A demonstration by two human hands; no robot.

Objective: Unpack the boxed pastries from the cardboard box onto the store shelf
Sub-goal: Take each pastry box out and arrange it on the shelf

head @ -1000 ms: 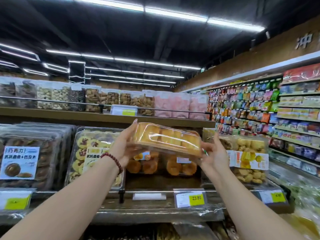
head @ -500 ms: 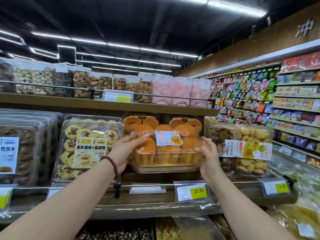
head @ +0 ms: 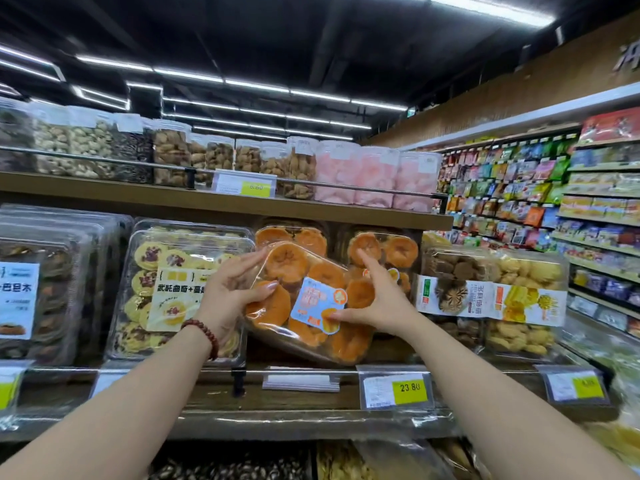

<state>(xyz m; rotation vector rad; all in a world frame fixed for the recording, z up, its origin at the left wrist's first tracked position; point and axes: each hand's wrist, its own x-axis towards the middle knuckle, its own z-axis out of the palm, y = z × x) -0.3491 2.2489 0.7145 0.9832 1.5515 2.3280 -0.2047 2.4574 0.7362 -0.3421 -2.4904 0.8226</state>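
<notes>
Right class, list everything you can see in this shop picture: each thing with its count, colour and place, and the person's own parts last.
pastry box: one, clear with orange pastries, tilted, centre
orange pastry boxes: two, clear, standing behind it
cookie boxes: at least two, yellow with dark red centres, left of it
dark pastry boxes: several, brown, far left
two-flavour cookie boxes: at least two, brown and yellow, right of it
pink snack tubs: three, upper shelf, right end
snack jars: many, brown and beige, upper shelf, left
price tags: at least four, white and yellow, shelf rails
bracelet: one, dark red beads, left wrist
left hand: grips the pastry box's left edge
right hand: holds its right side
</notes>
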